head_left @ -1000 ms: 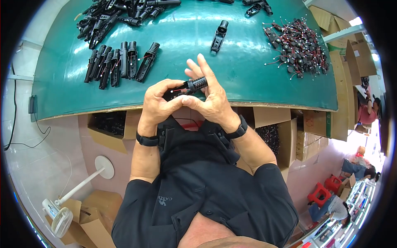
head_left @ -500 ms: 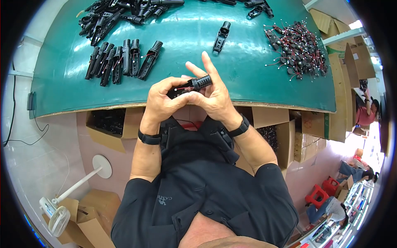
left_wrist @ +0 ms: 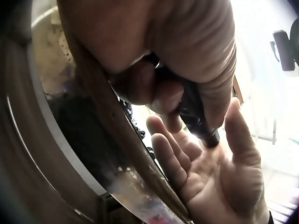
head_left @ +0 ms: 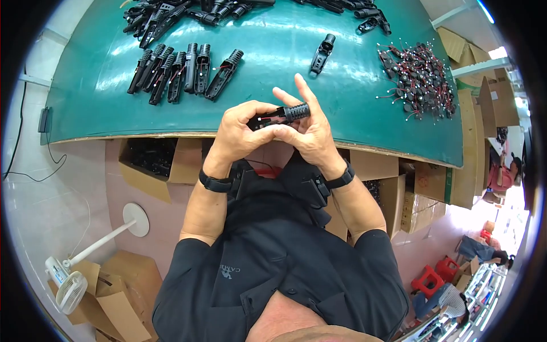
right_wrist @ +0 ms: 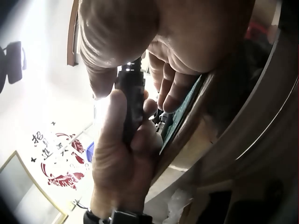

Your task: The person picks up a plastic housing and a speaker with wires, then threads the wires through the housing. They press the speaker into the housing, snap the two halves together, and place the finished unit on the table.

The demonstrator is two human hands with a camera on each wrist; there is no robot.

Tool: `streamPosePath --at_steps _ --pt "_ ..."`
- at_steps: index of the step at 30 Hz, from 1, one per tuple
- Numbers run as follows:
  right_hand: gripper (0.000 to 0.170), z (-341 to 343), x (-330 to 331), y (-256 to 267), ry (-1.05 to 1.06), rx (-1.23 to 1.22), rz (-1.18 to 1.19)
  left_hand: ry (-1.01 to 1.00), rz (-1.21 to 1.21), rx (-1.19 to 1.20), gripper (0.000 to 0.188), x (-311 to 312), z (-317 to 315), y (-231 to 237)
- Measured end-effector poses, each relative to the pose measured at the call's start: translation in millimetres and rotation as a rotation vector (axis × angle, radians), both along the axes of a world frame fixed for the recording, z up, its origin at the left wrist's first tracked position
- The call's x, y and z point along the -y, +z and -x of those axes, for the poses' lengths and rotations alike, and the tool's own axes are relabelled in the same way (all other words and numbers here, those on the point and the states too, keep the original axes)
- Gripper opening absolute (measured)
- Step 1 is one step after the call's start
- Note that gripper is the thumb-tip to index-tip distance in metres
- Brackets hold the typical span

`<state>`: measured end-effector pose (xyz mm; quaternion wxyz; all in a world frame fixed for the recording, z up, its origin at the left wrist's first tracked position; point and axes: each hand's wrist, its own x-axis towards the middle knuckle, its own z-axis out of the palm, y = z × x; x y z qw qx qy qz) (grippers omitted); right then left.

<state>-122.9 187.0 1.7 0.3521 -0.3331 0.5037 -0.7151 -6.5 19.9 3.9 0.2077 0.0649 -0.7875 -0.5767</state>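
A black plastic housing (head_left: 297,112) with a ribbed round end lies across both hands at the table's front edge. My left hand (head_left: 235,134) grips its open, hollow body, where a bit of red wire with a white tip shows. The right hand (head_left: 317,135) has its palm against the ribbed end, its index finger stretched up and its thumb beside the left thumb. In the left wrist view the housing (left_wrist: 191,112) points into the right palm. Seen from the right wrist, the left thumb lies along the housing (right_wrist: 131,93).
A row of similar black housings (head_left: 190,68) lies on the green table (head_left: 273,68), and a single housing (head_left: 322,55) lies farther right. Small round parts with red wires (head_left: 419,80) are heaped at the right. More black housings (head_left: 162,23) pile up at the back left.
Both hands have shifted slightly right in the head view, keeping nearly the same hold on the housing. The table and its parts appear shifted as the camera view turns.
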Motion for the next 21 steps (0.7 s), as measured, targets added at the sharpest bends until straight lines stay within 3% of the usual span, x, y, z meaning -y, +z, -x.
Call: streamPosePath --at_steps 4,12,15,16,19,21 --pt "0.111 -0.1 5.3 3.7 -0.031 0.098 0.114 0.016 0.055 -0.121 0.038 -1.9 2.0 -0.9" --pt "0.110 9.5 4.2 3.9 -0.014 0.038 -0.019 0.078 0.115 -0.162 0.036 -3.8 7.6 0.5" --pt "0.095 0.6 14.9 3.0 -0.168 -0.142 -0.122 0.395 0.251 -0.007 0.037 -5.2 6.4 3.5" --pt "0.095 0.0 18.1 6.5 -0.162 -0.142 -0.121 0.400 0.251 -0.006 0.037 -2.0 5.8 4.2" --pt "0.072 11.0 32.1 23.3 -0.101 -0.694 -0.317 0.665 0.746 0.030 0.044 19.1 10.4 9.4" --pt "0.066 13.8 45.1 19.0 -0.097 -0.803 -0.305 0.677 0.756 0.068 0.047 26.5 8.8 6.8"
